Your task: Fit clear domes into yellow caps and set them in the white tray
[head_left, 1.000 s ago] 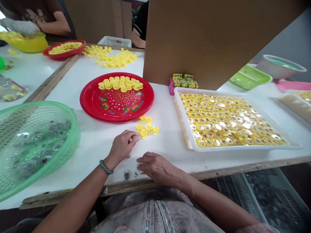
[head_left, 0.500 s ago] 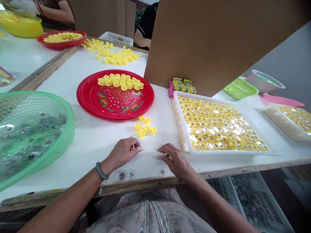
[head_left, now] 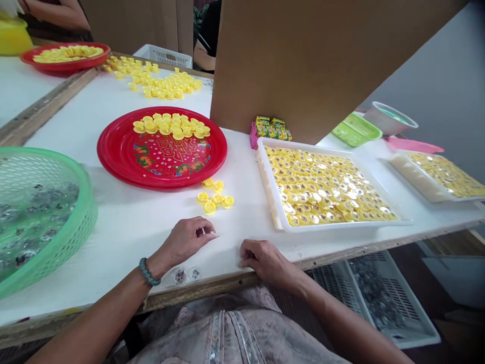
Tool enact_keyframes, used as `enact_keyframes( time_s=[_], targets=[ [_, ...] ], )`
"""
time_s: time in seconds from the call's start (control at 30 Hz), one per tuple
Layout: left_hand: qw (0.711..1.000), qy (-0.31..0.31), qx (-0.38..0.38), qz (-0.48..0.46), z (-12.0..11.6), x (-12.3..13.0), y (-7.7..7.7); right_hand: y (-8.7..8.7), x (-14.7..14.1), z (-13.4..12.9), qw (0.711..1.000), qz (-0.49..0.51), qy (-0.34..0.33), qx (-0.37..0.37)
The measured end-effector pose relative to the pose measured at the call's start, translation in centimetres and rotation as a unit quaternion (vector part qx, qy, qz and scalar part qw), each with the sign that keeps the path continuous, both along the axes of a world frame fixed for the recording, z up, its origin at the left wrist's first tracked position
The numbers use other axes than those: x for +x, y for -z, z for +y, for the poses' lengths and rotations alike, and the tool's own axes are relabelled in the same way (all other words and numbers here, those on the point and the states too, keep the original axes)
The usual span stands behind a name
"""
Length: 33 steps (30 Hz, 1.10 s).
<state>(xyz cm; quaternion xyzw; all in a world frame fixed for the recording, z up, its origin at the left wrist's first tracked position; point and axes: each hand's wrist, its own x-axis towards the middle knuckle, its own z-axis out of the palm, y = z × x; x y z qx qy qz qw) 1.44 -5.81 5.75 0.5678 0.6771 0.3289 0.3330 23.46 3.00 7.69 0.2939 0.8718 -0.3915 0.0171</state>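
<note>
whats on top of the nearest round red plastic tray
Small yellow hat-shaped plastic pieces crowd the far side of the round red plastic tray, leaving floral print showing on the near side. The surface beneath them is covered.

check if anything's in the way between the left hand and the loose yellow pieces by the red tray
Nothing visible: only white tabletop shows between the left hand and the loose yellow pieces. The red tray sits beyond them.

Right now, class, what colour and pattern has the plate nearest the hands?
The plate is red with printed orange-and-green flowers; the head view shows it best.
</note>
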Motion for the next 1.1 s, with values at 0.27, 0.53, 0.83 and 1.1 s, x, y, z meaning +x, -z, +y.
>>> enact_keyframes(
  time_s=[0.27,0.53,0.83,1.1],
  targets=[
    [0.977,-0.003,-0.027,-0.21,0.2,0.5,0.1,1.1,-4.8,0.3,0.95,0.208,0.162,-0.166],
    [0.939,-0.108,-0.025,-0.327,0.4,0.0,0.0,1.9,-7.8,0.4,0.876,0.304,0.243,-0.285],
    [0.971,-0.103,0.055,-0.209,0.3,0.3,-0.1,-0.3,-7.5,2.1,0.98,0.192,-0.035,0.041],
    [0.905,-0.191,-0.014,-0.381,0.7,-0.1,0.3,0.1,-8.0,0.9,0.972,0.196,0.052,0.115]
  ],
)
